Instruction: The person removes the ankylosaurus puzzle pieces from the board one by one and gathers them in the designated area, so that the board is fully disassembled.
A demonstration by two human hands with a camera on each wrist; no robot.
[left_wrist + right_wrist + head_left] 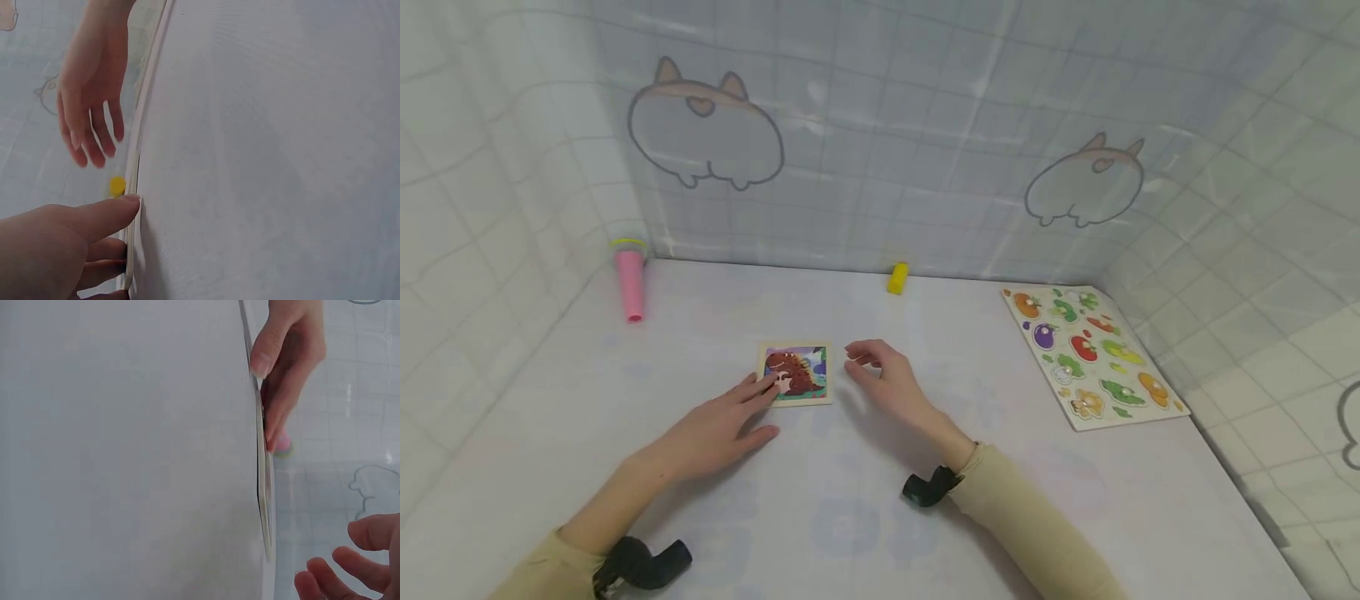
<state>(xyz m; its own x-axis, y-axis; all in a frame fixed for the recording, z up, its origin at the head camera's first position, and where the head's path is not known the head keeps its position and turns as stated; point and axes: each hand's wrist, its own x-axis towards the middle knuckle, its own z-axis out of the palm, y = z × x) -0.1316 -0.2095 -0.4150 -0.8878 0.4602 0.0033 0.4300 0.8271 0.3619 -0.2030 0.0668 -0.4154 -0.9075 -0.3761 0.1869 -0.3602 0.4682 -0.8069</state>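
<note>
A small square dinosaur puzzle (808, 379) with a pale wooden border lies flat on the white table. My left hand (715, 433) rests its fingertips on the picture's left side, fingers fairly straight, thumb apart on the table below. Seen edge-on in the right wrist view, the thin puzzle board (262, 469) lies under that hand's fingers. Just right of the puzzle, my right hand (891, 379) hovers with loosely bent fingers and holds nothing. The left wrist view also shows this right hand (97, 87), apart from the board.
A board of vegetable pictures (1093, 358) lies at the right. A pink, tube-like object with a yellow-green rim (632, 283) is at the back left. A small yellow block (897, 278) sits near the back wall. Tiled-pattern sheets (880, 142) enclose the table's back and sides.
</note>
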